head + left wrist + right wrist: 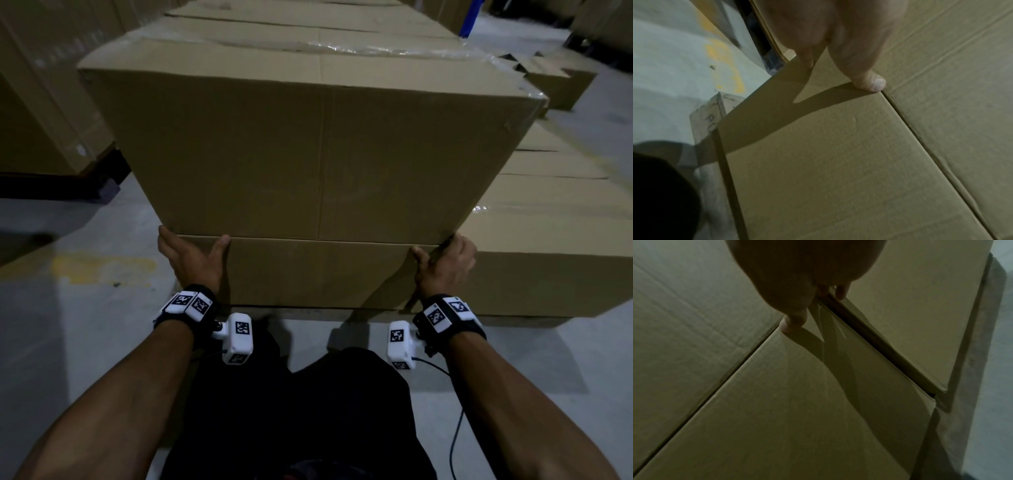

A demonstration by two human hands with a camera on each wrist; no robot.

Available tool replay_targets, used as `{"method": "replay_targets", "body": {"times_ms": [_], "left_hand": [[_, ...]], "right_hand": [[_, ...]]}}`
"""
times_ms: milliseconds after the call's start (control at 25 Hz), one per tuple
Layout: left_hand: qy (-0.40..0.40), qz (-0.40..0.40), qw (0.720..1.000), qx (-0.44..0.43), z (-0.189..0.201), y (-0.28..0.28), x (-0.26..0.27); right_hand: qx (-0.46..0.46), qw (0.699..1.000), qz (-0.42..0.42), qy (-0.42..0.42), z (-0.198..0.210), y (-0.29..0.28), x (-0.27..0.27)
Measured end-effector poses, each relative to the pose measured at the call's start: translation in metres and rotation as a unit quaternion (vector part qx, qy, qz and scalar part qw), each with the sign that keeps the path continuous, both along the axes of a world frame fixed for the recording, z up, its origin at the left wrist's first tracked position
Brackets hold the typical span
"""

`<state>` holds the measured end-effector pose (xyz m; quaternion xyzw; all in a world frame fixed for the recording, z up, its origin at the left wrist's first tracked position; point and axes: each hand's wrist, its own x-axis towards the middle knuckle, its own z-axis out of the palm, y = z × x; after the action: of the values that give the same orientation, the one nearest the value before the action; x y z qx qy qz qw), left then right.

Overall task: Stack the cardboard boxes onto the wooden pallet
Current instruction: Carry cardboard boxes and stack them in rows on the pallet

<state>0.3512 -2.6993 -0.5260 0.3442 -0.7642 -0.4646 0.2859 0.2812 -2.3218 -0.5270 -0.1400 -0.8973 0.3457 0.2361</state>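
grey concrete floor (85, 342), yellow floor paint (102, 269)

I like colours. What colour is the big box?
Plain brown cardboard box, clearest in the head view.

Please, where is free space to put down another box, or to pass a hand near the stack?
Bare floor lies left of the lower box, toward the yellow mark. Crowded on the right: neighbouring boxes nearly touch it, pinching the right hand.

Plain brown cardboard boxes (308, 154)
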Motion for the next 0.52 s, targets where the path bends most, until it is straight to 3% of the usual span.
{"method": "replay_targets", "body": {"times_ms": [520], "left_hand": [[-0.024,-0.009,1.000,0.006,0.0018,-0.0040,0.0006]], "right_hand": [[0.006,0.999,0.002,-0.040,0.0021,-0.0034,0.0038]]}}
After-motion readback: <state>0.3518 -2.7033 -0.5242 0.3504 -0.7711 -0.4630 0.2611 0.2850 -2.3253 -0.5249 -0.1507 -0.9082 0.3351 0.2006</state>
